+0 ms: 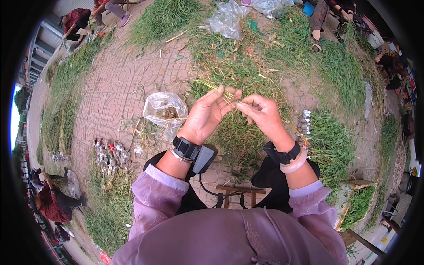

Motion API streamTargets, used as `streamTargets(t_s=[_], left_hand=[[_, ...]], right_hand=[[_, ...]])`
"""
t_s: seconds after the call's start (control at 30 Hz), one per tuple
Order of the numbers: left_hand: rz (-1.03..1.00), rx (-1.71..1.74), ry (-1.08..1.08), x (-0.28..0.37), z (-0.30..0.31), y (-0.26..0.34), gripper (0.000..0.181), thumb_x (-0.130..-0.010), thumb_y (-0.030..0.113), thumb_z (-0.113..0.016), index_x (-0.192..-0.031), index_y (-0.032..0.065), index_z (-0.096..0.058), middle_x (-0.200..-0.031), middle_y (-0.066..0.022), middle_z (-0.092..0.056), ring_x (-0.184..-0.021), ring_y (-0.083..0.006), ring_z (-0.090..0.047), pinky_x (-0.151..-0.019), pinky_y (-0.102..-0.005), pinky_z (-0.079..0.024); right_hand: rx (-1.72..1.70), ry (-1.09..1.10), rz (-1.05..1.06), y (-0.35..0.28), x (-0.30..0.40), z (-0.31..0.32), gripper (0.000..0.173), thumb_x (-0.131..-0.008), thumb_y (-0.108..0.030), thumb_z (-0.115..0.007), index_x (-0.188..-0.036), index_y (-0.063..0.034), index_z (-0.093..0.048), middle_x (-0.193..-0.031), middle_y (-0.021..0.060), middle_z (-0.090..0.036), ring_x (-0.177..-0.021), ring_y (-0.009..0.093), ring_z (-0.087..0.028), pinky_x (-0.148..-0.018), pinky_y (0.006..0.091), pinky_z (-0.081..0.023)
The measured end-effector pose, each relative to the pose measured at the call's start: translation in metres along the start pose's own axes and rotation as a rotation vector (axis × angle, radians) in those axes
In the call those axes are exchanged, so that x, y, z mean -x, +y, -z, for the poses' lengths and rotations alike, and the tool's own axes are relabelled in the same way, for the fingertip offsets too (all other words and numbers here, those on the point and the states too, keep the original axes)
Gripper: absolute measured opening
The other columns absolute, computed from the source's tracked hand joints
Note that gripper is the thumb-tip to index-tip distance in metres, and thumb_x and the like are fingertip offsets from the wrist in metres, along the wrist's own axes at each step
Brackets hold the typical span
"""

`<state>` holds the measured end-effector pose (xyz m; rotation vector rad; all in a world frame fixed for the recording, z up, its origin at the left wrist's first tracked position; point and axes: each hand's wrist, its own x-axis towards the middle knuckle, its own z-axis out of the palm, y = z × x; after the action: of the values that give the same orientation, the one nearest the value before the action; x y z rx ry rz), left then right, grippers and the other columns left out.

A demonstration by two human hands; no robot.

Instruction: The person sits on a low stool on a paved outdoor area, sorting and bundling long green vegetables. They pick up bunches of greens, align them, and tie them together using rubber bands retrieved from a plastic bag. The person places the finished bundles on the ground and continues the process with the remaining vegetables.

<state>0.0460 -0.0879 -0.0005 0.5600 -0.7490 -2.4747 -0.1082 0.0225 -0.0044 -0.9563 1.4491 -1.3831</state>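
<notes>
A small bunch of thin green stems lies across the fingers of my left hand, pressed there by the thumb. My left palm faces up and the fingers are half curled. Right beside it, my right hand pinches thumb and forefinger together at the cut-looking lower ends of the stems. Below both hands spreads a heap of loose green grass and stalks on the paving. An open clear plastic bag with brownish plant matter in it stands left of my left hand.
Foil-wrapped bundles lie at the left, leafy green bundles at the right. A wooden stool is between my knees. More plastic bags and grass piles lie ahead. Other people sit around the edges.
</notes>
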Motion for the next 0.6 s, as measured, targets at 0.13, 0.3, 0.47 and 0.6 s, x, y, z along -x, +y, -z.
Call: streamTargets(t_s=[0.13, 0.3, 0.47, 0.6], left_hand=[[-0.002, -0.059, -0.009, 0.0013, -0.0052, 0.0001, 0.031, -0.099, 0.026, -0.055, -0.114, -0.0007, -0.058, -0.119, -0.0170, -0.061, -0.115, -0.0244, -0.058, -0.104, -0.0393, -0.044], [0.013, -0.086, -0.006, 0.0006, -0.0034, -0.0037, 0.029, -0.099, 0.027, -0.055, -0.111, 0.0009, -0.060, -0.119, -0.0154, -0.062, -0.114, -0.0223, -0.058, -0.103, -0.0395, -0.044], [-0.002, -0.086, -0.016, -0.0008, -0.0042, -0.0048, 0.027, -0.099, 0.026, -0.054, -0.110, 0.0018, -0.061, -0.118, -0.0140, -0.062, -0.114, -0.0212, -0.057, -0.102, -0.0390, -0.044], [-0.017, -0.106, -0.005, -0.0004, -0.0034, -0.0045, 0.026, -0.099, 0.026, -0.054, -0.109, 0.0031, -0.061, -0.116, -0.0126, -0.062, -0.115, -0.0213, -0.057, -0.102, -0.0391, -0.044]], right_hand=[[-0.029, 0.010, 0.016, 0.0042, -0.0002, -0.0004, 0.017, -0.090, -0.017, -0.070, -0.091, -0.0005, -0.066, -0.071, -0.0011, -0.063, -0.056, 0.004, -0.053, -0.050, 0.0193, -0.041], [-0.032, 0.011, 0.018, 0.0044, -0.0009, -0.0012, 0.015, -0.090, -0.016, -0.069, -0.091, -0.0006, -0.065, -0.072, -0.0003, -0.064, -0.056, 0.004, -0.054, -0.049, 0.0196, -0.042], [-0.021, 0.064, 0.020, 0.0064, -0.0019, 0.0030, 0.015, -0.090, -0.014, -0.068, -0.094, -0.0006, -0.064, -0.075, 0.0004, -0.064, -0.055, 0.004, -0.053, -0.049, 0.0194, -0.043], [-0.036, 0.049, 0.000, 0.0040, -0.0018, -0.0003, 0.014, -0.090, -0.013, -0.069, -0.094, -0.0004, -0.064, -0.074, -0.0001, -0.063, -0.055, 0.004, -0.053, -0.048, 0.0196, -0.043]])
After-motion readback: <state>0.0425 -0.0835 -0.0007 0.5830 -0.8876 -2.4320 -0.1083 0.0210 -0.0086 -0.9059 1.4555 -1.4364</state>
